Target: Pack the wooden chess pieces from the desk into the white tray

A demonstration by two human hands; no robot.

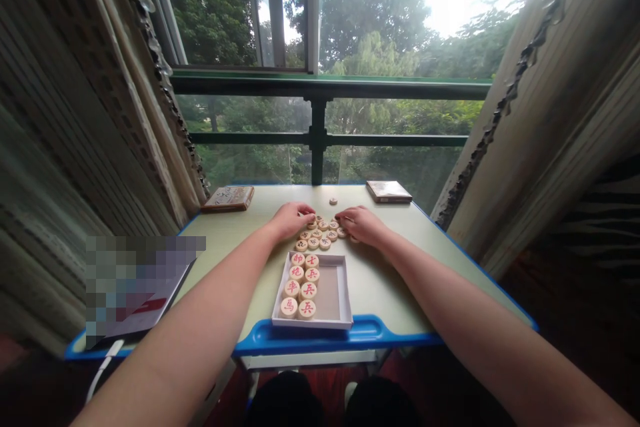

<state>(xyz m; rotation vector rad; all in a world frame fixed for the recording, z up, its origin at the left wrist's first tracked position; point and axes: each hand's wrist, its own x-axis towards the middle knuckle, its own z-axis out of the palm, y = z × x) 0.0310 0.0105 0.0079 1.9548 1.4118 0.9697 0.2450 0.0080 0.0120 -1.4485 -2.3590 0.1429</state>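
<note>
Wooden Chinese chess pieces with black characters (pixel 315 234) lie in a loose cluster mid-table. At the cluster's left edge my left hand (pixel 294 219) has its fingertips against the outer pieces, fingers apart. Across from it, my right hand (pixel 364 225) reaches its fingers over the right edge, partly hiding some pieces. Neither hand lifts a piece. One chess piece (pixel 333 201) lies alone farther back. Nearer me stands a shallow white box (pixel 349 293); red-character chess pieces (pixel 309 290) fill its left part in two columns, and its right part shows bare bottom.
A flat box (pixel 229 198) lies at the table's back left, another flat box (pixel 389 191) at the back right. A partly blurred device (pixel 150 300) with a white cable (pixel 106 367) is at the left. The table (pixel 420 280) has a blue rim; a window and curtains surround it.
</note>
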